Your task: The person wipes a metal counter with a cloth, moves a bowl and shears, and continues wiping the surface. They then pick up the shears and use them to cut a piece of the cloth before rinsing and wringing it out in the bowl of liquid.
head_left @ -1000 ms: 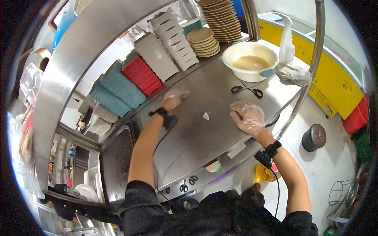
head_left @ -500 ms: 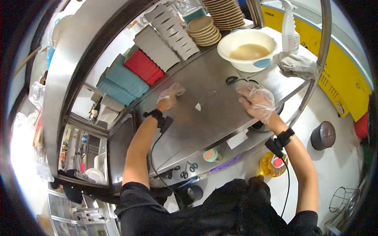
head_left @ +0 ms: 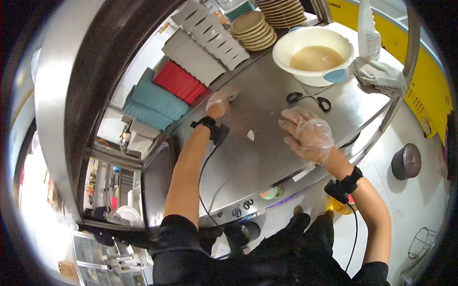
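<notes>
Both hands wear clear plastic gloves above a steel counter (head_left: 234,167). My left hand (head_left: 219,104) is at the far edge, near the stacked red dishes (head_left: 179,82). Its fingers are closed around something small and dark at the tips that I cannot make out. My right hand (head_left: 309,134) hovers palm down over the right half of the counter, fingers stretched out, with nothing seen in it. Just beyond it lie black-handled scissors (head_left: 324,104). A small white scrap (head_left: 251,135) rests on the steel between the hands.
A white basin (head_left: 281,52) of cloudy liquid stands at the back right, beside a grey cloth (head_left: 379,76) and a spray bottle (head_left: 369,35). Stacked blue dishes (head_left: 155,102), grey dishes (head_left: 193,57) and brown plates (head_left: 248,26) line the far edge. A metal post (head_left: 411,52) rises at right.
The whole view has shifted. My right hand has come left and nearer, away from the scissors, whose handles now show. A small dark thing now shows at my left fingertips.
</notes>
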Demonstrator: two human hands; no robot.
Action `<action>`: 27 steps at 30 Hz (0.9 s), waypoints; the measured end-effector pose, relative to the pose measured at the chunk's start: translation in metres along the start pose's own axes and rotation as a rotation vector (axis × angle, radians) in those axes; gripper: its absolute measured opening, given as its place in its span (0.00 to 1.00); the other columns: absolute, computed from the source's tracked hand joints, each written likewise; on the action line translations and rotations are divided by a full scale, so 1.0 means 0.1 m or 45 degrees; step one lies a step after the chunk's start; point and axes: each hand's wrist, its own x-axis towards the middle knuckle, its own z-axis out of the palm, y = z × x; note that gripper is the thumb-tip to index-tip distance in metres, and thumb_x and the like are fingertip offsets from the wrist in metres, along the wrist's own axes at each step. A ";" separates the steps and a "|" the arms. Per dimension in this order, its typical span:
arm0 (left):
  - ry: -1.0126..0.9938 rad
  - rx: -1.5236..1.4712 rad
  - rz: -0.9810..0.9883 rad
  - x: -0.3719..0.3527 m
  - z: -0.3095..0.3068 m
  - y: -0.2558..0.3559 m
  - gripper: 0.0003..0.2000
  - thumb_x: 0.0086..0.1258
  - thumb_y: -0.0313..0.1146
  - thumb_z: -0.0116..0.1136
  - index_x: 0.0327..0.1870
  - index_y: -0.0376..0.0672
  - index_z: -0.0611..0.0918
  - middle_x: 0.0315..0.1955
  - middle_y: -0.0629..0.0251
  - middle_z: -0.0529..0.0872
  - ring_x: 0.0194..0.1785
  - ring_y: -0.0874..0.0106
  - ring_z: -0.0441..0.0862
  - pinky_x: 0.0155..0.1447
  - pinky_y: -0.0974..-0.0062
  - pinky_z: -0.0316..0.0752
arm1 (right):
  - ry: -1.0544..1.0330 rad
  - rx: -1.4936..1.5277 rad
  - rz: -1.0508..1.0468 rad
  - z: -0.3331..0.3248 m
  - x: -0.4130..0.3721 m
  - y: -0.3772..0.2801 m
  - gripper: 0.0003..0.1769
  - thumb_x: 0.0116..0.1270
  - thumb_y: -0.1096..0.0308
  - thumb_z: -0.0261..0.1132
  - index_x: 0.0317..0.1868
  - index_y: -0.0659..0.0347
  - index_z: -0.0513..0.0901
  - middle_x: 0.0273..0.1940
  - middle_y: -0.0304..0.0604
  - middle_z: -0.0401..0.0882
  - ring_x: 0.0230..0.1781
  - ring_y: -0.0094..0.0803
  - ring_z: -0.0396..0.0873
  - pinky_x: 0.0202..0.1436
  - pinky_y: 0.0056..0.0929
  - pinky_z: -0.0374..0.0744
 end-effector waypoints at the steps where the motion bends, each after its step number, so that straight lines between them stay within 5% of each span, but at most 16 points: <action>1: 0.048 0.025 -0.036 0.15 0.28 -0.34 0.25 0.64 0.27 0.53 0.63 0.60 0.77 0.63 0.56 0.76 0.63 0.56 0.76 0.64 0.63 0.73 | 0.011 0.010 0.010 0.00 -0.01 0.00 0.21 0.62 0.61 0.64 0.56 0.55 0.81 0.62 0.42 0.74 0.64 0.45 0.69 0.67 0.42 0.69; 3: 0.026 -0.076 -0.214 0.46 0.81 -1.08 0.23 0.65 0.30 0.53 0.62 0.61 0.78 0.59 0.57 0.79 0.61 0.56 0.77 0.63 0.63 0.74 | 0.028 -0.003 0.036 -0.03 -0.02 -0.01 0.21 0.62 0.61 0.64 0.56 0.55 0.81 0.62 0.42 0.74 0.65 0.45 0.69 0.68 0.42 0.69; 5: 0.218 0.052 -0.137 0.32 0.61 -0.95 0.20 0.67 0.33 0.51 0.60 0.61 0.79 0.53 0.58 0.83 0.59 0.55 0.78 0.61 0.61 0.73 | 0.004 0.009 0.048 -0.05 -0.02 -0.01 0.22 0.60 0.61 0.65 0.56 0.56 0.81 0.62 0.43 0.74 0.65 0.45 0.69 0.68 0.42 0.69; 7: -0.013 0.142 -0.400 -0.03 0.06 -0.62 0.19 0.69 0.33 0.47 0.59 0.59 0.80 0.54 0.58 0.82 0.59 0.56 0.78 0.61 0.61 0.73 | 0.002 0.010 0.055 -0.06 0.00 0.00 0.24 0.59 0.58 0.65 0.56 0.56 0.81 0.62 0.43 0.73 0.65 0.45 0.68 0.69 0.42 0.68; 10: 0.170 0.127 0.002 -0.34 0.73 -1.83 0.18 0.70 0.32 0.46 0.59 0.56 0.81 0.55 0.62 0.82 0.59 0.59 0.77 0.61 0.64 0.73 | 0.023 0.022 0.024 -0.04 0.01 0.00 0.26 0.59 0.55 0.66 0.56 0.56 0.80 0.63 0.44 0.72 0.65 0.46 0.68 0.70 0.43 0.67; 11: 0.102 0.133 -0.088 -0.49 0.73 -1.93 0.18 0.70 0.32 0.46 0.59 0.56 0.81 0.55 0.62 0.82 0.59 0.59 0.78 0.61 0.63 0.73 | 0.044 0.014 -0.001 -0.04 0.01 -0.01 0.27 0.59 0.54 0.66 0.57 0.56 0.80 0.63 0.44 0.72 0.65 0.47 0.68 0.70 0.44 0.67; 14: -0.012 0.149 -0.256 -0.68 0.49 -1.69 0.18 0.70 0.33 0.46 0.59 0.56 0.81 0.55 0.62 0.82 0.57 0.59 0.78 0.59 0.62 0.74 | -0.128 -0.107 -0.046 -0.11 0.14 0.00 0.33 0.61 0.49 0.65 0.63 0.55 0.75 0.64 0.46 0.70 0.66 0.47 0.67 0.71 0.44 0.66; 20: 0.108 0.096 -0.055 -0.07 0.18 -0.75 0.18 0.70 0.35 0.46 0.58 0.57 0.81 0.55 0.63 0.81 0.55 0.57 0.79 0.57 0.59 0.75 | -0.574 -0.287 0.087 -0.02 0.81 -0.03 0.49 0.56 0.38 0.67 0.71 0.60 0.65 0.68 0.51 0.65 0.69 0.49 0.64 0.71 0.40 0.65; 21: -0.078 -0.101 -0.124 0.10 0.09 -0.53 0.18 0.71 0.35 0.46 0.59 0.56 0.80 0.53 0.61 0.82 0.54 0.57 0.80 0.56 0.58 0.75 | -0.636 -0.283 0.176 0.12 0.89 0.02 0.50 0.53 0.39 0.68 0.70 0.62 0.65 0.66 0.50 0.66 0.68 0.48 0.64 0.69 0.40 0.66; 23: 0.097 -0.181 0.080 0.51 0.29 -0.40 0.19 0.70 0.35 0.46 0.61 0.55 0.78 0.51 0.59 0.83 0.52 0.55 0.81 0.54 0.56 0.76 | -0.652 -0.338 0.145 0.29 1.05 0.10 0.54 0.50 0.35 0.68 0.68 0.66 0.65 0.63 0.51 0.68 0.65 0.48 0.67 0.67 0.40 0.68; 25: 0.375 -0.017 0.295 0.87 0.41 -0.12 0.21 0.69 0.33 0.47 0.63 0.53 0.75 0.51 0.56 0.83 0.51 0.54 0.81 0.54 0.55 0.76 | -0.976 -0.450 0.241 0.37 1.22 0.10 0.58 0.50 0.29 0.64 0.71 0.64 0.62 0.65 0.53 0.66 0.66 0.49 0.68 0.68 0.41 0.68; 26: 0.282 0.022 0.244 0.97 0.28 0.17 0.22 0.68 0.32 0.47 0.65 0.52 0.74 0.52 0.55 0.83 0.51 0.53 0.81 0.54 0.55 0.76 | -0.928 -0.544 0.281 0.43 1.24 0.08 0.68 0.43 0.14 0.58 0.75 0.56 0.59 0.75 0.45 0.58 0.76 0.46 0.56 0.76 0.39 0.58; 27: 0.312 -0.107 0.298 1.03 0.31 0.29 0.22 0.67 0.29 0.48 0.64 0.51 0.74 0.54 0.54 0.82 0.53 0.53 0.80 0.55 0.57 0.76 | -0.921 -0.552 0.286 0.40 1.29 0.05 0.68 0.43 0.14 0.58 0.75 0.56 0.59 0.75 0.45 0.58 0.76 0.46 0.56 0.76 0.39 0.58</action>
